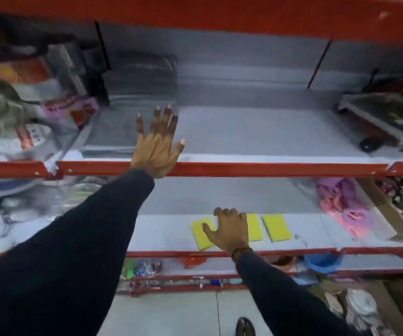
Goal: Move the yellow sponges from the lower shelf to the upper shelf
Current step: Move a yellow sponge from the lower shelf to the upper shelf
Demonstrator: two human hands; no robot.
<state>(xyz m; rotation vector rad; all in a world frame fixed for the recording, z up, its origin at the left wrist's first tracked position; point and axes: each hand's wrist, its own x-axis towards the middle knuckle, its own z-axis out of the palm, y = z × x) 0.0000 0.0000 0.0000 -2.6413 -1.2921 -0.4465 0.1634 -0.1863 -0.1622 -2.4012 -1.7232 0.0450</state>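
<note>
Three flat yellow sponges lie side by side on the lower shelf: a left sponge, a middle sponge and a right sponge. My right hand rests over the left and middle sponges with its fingers curled down, hiding part of both; whether it grips one is unclear. My left hand reaches over the red front edge of the upper shelf, fingers spread, holding nothing. The upper shelf's white surface shows no sponge.
Packaged goods crowd the upper shelf's left end, and a dark tray-like item sits at its right. Pink items in a bag lie right of the sponges. A blue bowl shows on the shelf below.
</note>
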